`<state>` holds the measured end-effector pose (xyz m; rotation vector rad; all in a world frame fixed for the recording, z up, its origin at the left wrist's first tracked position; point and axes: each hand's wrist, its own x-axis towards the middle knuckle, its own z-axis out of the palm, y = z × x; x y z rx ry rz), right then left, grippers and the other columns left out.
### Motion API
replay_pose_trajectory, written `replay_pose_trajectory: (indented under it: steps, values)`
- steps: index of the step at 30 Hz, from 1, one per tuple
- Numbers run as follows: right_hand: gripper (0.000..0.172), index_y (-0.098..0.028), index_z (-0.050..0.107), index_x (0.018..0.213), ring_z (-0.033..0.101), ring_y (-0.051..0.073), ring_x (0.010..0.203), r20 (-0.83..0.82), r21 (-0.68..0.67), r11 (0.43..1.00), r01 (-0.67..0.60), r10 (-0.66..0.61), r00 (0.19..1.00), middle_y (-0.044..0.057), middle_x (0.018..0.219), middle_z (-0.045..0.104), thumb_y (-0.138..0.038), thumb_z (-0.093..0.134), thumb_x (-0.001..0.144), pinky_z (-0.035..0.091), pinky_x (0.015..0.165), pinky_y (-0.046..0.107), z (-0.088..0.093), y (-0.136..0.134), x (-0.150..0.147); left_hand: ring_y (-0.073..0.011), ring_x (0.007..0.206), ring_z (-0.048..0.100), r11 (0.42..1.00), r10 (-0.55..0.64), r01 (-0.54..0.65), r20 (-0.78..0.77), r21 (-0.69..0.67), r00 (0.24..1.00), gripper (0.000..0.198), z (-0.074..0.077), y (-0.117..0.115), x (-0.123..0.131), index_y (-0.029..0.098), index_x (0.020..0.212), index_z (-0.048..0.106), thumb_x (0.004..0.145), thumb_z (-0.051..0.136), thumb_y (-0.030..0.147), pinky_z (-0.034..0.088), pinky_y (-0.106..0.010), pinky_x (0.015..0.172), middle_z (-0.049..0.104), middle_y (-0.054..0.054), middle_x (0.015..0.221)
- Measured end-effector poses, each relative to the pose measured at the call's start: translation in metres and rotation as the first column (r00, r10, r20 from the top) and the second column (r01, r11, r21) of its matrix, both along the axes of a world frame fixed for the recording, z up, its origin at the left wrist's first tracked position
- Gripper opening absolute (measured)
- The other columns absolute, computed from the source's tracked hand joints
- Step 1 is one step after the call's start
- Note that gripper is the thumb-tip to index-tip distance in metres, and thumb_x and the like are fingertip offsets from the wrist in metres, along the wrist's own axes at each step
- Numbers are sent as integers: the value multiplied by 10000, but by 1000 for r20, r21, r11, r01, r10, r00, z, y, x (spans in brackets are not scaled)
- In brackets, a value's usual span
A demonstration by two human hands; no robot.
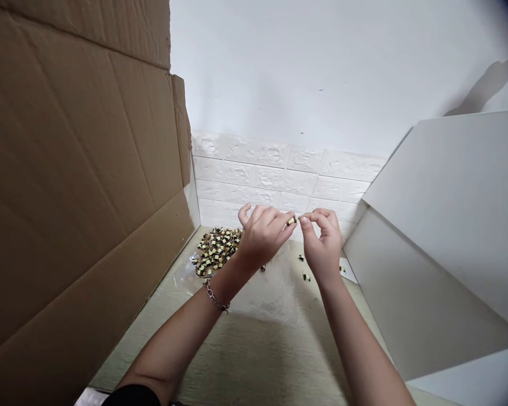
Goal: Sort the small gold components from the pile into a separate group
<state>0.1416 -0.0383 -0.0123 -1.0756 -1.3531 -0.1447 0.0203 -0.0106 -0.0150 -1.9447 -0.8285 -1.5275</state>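
My left hand (262, 234) pinches a small yellow-and-black part (292, 220) between thumb and forefinger, held up above the table. A chain bracelet (215, 299) hangs on that wrist. My right hand (322, 239) is closed in a pinch right beside it, fingertips meeting the same small part from the right. A heap of the same small parts (215, 249) lies on a clear plastic sheet (275, 293) at the far left of the table, just behind my left hand.
A tall brown cardboard wall (76, 186) closes the left side. A white panel (440, 248) slants along the right. A white brick-pattern wall (288, 175) stands behind. A few loose parts (305, 275) lie under my right hand on the pale wooden table (254, 355).
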Motion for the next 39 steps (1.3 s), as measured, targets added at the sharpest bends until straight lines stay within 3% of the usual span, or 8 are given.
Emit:
replay_pose_trajectory:
  steps: [8, 17, 25, 30, 32, 34, 36, 39]
  values:
    - [102, -184, 579, 694, 480, 121, 782, -53, -15, 996, -83, 82, 995, -3, 754, 475, -263, 530, 737, 377, 759, 284, 1, 0, -1, -125, 739, 512, 995, -68, 71, 43, -75, 997, 176, 3, -5, 0, 254, 863, 618, 773, 521, 370, 151, -362, 907, 610, 19, 691]
    - [84, -191, 602, 726, 484, 115, 754, 7, -8, 994, -106, 106, 994, -7, 745, 478, -248, 539, 731, 387, 721, 270, 0, 1, 0, -126, 758, 520, 981, -120, 132, 92, -140, 989, 161, 4, -7, 1, 260, 873, 613, 761, 544, 353, 157, -352, 907, 609, 19, 716]
    - [93, -208, 593, 721, 496, 128, 746, 158, 32, 999, 42, -46, 986, -11, 738, 486, -256, 516, 740, 349, 753, 322, 3, -5, -1, -128, 798, 533, 952, -183, 215, 161, -217, 970, 153, 7, -11, 1, 248, 876, 606, 765, 541, 333, 177, -353, 921, 613, 13, 781]
    - [91, -214, 584, 725, 505, 134, 762, 222, 61, 986, 155, -165, 961, -11, 748, 510, -243, 500, 745, 301, 809, 356, 5, -10, -4, -132, 816, 530, 899, -257, 318, 225, -302, 940, 133, 13, -17, 0, 226, 858, 611, 750, 562, 286, 226, -350, 912, 625, 3, 808]
    - [100, -214, 579, 717, 504, 134, 756, 245, 75, 979, 190, -203, 948, -10, 742, 514, -243, 489, 749, 288, 831, 367, 5, -11, -5, -136, 828, 532, 847, -321, 409, 287, -341, 903, 132, 14, -17, 0, 212, 851, 614, 742, 568, 269, 264, -341, 899, 630, -7, 832]
    - [114, -214, 574, 707, 498, 131, 747, 276, 101, 967, 234, -253, 927, -12, 734, 518, -240, 475, 755, 258, 871, 389, 5, -12, -7, -140, 841, 534, 740, -408, 554, 399, -381, 821, 149, 14, -15, 0, 198, 855, 619, 737, 568, 272, 325, -317, 859, 631, -20, 856]
    - [119, -218, 570, 704, 493, 132, 757, 307, 132, 953, 272, -301, 903, -14, 735, 524, -237, 466, 759, 220, 906, 409, 5, -14, -8, -143, 848, 536, 567, -469, 717, 557, -405, 685, 182, 13, -11, 2, 187, 872, 623, 730, 568, 287, 377, -289, 808, 629, -33, 877]
    - [118, -224, 562, 706, 486, 140, 790, 335, 163, 939, 301, -340, 879, -14, 742, 530, -230, 459, 763, 197, 920, 418, 4, -15, -9, -140, 853, 539, 285, -451, 892, 772, -351, 448, 205, 10, -7, 5, 178, 862, 634, 700, 599, 297, 394, -271, 802, 630, -36, 881]
